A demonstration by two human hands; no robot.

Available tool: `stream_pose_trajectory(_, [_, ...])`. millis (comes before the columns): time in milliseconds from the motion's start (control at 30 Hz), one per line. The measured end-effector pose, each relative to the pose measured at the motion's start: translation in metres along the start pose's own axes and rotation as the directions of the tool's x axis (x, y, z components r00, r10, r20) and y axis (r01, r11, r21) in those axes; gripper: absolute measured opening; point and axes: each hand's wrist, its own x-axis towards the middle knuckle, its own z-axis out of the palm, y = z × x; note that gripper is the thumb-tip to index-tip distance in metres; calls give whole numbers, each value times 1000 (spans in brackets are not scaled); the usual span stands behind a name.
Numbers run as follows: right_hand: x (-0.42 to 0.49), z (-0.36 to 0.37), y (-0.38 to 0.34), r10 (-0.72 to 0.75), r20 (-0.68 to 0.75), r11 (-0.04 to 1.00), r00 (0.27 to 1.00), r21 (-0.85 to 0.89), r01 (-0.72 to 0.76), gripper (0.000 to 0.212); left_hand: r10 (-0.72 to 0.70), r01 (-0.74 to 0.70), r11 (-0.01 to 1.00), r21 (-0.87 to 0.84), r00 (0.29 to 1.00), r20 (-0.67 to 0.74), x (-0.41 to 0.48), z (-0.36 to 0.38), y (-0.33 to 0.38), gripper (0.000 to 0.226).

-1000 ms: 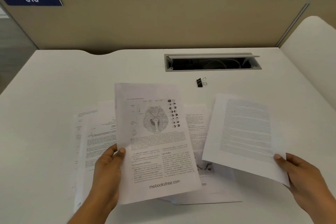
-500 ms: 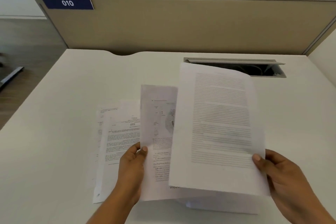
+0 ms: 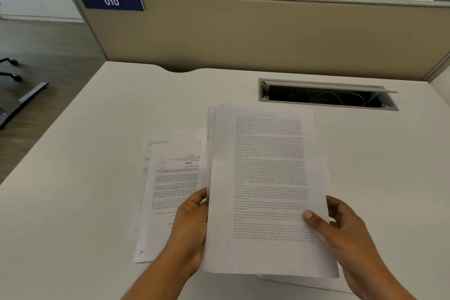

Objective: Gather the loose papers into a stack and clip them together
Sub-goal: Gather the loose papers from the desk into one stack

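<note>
Change since earlier frame: the right-hand sheet, which overlapped the diagram page only in part half a second ago, now lies squarely over it, and both hands have closed on one held bundle (image 3: pixel 267 178).
Left hand (image 3: pixel 192 224): curled round the bundle's left edge, low down.
Right hand (image 3: pixel 341 226): pinches the right edge, thumb pressed on the printed face, fingers behind the sheets.
Bundle position: between the hands, raised off the tabletop (image 3: pixel 85 178), long axis running away from the person. The upper left edges are slightly stepped, not yet flush.
Remaining papers (image 3: pixel 175 178): at least two overlapping sheets lie flat just left of the left hand, partly under its wrist. Their long axis runs roughly parallel to the bundle's and the print reads upside down.
Lower sheet (image 3: pixel 304 282): only an edge shows, beneath the bundle and under the right hand.
Nearer hand: the left is judged nearer to the flat sheets, which lie directly to its outer side. The right is well apart from them.
Binder clip: not in view. A second ago it lay beyond the hands, short of the cable opening (image 3: pixel 326 95); it is probably hidden behind the bundle.
Progress judged: gathering is partway done, clipping not yet begun.
</note>
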Motion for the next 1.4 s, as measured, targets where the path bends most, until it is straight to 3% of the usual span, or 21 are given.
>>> stream_pose_trajectory(133, [-1, 4, -7, 78, 157, 990, 985, 108, -96, 23, 17, -18, 999, 42, 1000, 25, -4, 0, 0, 22])
stream_pose_trajectory(333, [2, 10, -2, 60, 71, 998, 996, 31, -63, 19, 70, -83, 987, 140, 993, 96, -9, -2, 4, 27])
stream_pose_trajectory(467, [8, 10, 4, 45, -44, 999, 998, -20, -46, 10, 176, -150, 941, 305, 983, -58, 2, -13, -3, 35])
stream_pose_trajectory(533, [9, 10, 4, 25, -93, 998, 995, -52, -30, 8, 290, -154, 824, 545, 941, -173, 18, -31, -12, 36])
stream_pose_trajectory(633, [10, 9, 1, 18, -141, 993, 990, -113, -35, 12, 388, 37, 579, 814, 866, -316, 35, -65, -18, 58])
stream_pose_trajectory(733, [11, 7, -2, 27, -156, 979, 987, -195, -58, 24, 374, 253, 384, 888, 837, -400, 43, -96, -20, 70])
stream_pose_trajectory(833, [10, 7, -3, 47, -165, 971, 985, -225, -84, 35, 298, 362, 315, 877, 840, -454, 45, -110, -25, 78])
stream_pose_trajectory(900, [8, 9, -3, 47, -180, 964, 983, -249, -92, 39, 281, 360, 331, 872, 845, -455, 46, -111, -27, 77])
stream_pose_trajectory(1033, [6, 11, -4, 46, -190, 957, 981, -274, -98, 40, 230, 290, 532, 796, 854, -466, 49, -111, -27, 72])
stream_pose_trajectory(1100, [6, 11, -3, 38, -175, 957, 984, -277, -86, 39, 230, 279, 578, 767, 846, -481, 50, -110, -26, 73])
stream_pose_trajectory(1300, [8, 10, -5, 37, -130, 956, 991, -283, -73, 37, 330, 354, 332, 875, 825, -459, 49, -103, -29, 90])
stream_pose_trajectory(1367, [6, 11, -4, 5, -112, 954, 994, -297, -38, 45, 299, 323, 395, 860, 840, -453, 49, -101, -29, 90])
stream_pose_trajectory(1400, [6, 12, -3, 3, -110, 956, 994, -291, -35, 61, 278, 305, 455, 837, 844, -459, 48, -100, -28, 90])
